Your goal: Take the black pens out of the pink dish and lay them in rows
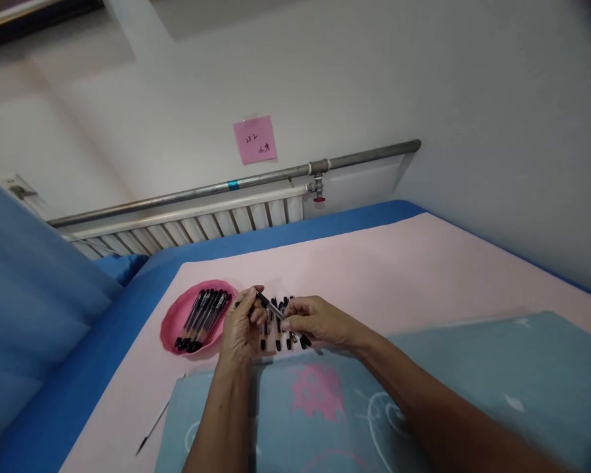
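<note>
A black gel pen (272, 307) slants between my two hands, above the pink sheet. My left hand (243, 325) pinches its upper left end, with a small dark piece showing at the fingers that I cannot make out. The fingers of my right hand (318, 320) are closed on the pen's lower right end. Below and behind the hands lie several more pens (278, 341), partly covered by my fingers. Left of my left hand, a pink scalloped dish (170, 322) holds a bundle of black-capped pens (204, 318) side by side.
A thin pen refill (153, 424) lies at the left on the pink sheet (364, 269). A light-blue patterned cloth (285, 427) covers the front under my forearms. Behind the bed are a white radiator (192, 228) and a metal pipe (187, 196). A blue curtain (34, 315) hangs at left.
</note>
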`<state>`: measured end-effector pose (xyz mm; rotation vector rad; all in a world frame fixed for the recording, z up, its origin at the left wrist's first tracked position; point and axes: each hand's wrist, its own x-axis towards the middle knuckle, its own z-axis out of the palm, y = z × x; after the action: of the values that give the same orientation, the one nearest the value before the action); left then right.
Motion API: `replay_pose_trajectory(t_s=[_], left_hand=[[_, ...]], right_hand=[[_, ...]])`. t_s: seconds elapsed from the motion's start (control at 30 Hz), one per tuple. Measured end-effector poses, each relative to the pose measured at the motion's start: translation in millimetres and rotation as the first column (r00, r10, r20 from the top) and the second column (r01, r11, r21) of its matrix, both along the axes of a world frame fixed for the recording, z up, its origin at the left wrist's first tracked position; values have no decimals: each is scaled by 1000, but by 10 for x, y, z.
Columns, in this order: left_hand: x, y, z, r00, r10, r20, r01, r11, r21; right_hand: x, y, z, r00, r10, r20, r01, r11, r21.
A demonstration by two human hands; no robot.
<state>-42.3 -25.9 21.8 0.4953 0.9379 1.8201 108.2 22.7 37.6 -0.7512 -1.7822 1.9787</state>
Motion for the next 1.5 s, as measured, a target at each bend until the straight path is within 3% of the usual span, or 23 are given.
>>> replay_pose_trajectory(t_s=[0.2,0.4,0.57,0.73,0.93,1.07,1.27,1.5], left_hand=[[7,-13,13,1000,-4,20,3,999,32],[-1,3,5,1000,23,21,-24,999,28],[-9,-5,13,1000,23,14,-24,999,30],[-12,-4,15,999,38,22,-38,999,27],[-20,-3,6,1000,25,6,-26,999,36],[-27,-2,9,999,28,17,-29,999,43],[-13,3,3,999,33,4,-34,999,42],[-232,-18,32,980,144,137,-152,987,50]], right_hand=[[-17,-31,-15,993,111,-44,-117,975,-189],[-61,-11,-92,995,-87,-39,85,995,-54],[-40,-24,-56,999,49,13,-45,969,-242],[-63,-25,-54,988,-147,-41,142,984,-112],[-53,-12,-50,1000,13,-3,-13,937,-350],[-54,-10,-50,995,-98,-25,89,965,-247],[-35,-43,26,999,52,1,-48,935,-352],[-68,-34,-74,992,-114,56,116,993,-29]])
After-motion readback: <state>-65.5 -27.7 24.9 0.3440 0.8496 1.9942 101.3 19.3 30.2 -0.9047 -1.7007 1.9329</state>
